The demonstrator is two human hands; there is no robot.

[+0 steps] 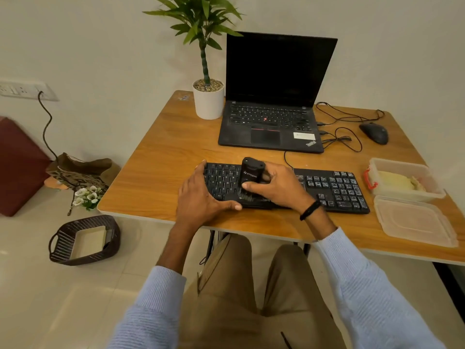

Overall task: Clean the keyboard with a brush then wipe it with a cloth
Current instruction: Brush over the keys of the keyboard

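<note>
A black keyboard (334, 190) lies across the near part of the wooden table (166, 152). My right hand (279, 187) grips a black brush (251, 176) held upright, its bristles down on the keys near the keyboard's middle. My left hand (201, 195) clasps the keyboard's left end, fingers over the far edge and thumb along the front edge. A yellowish cloth (397, 181) lies inside an open clear plastic box (377, 165) at the right.
An open black laptop (271, 122) stands behind the keyboard, with a potted plant (208, 102) to its left and a black mouse (374, 133) with loose cables to its right. The box's lid (412, 220) lies at the near right edge. A dark basket (84, 239) sits on the floor.
</note>
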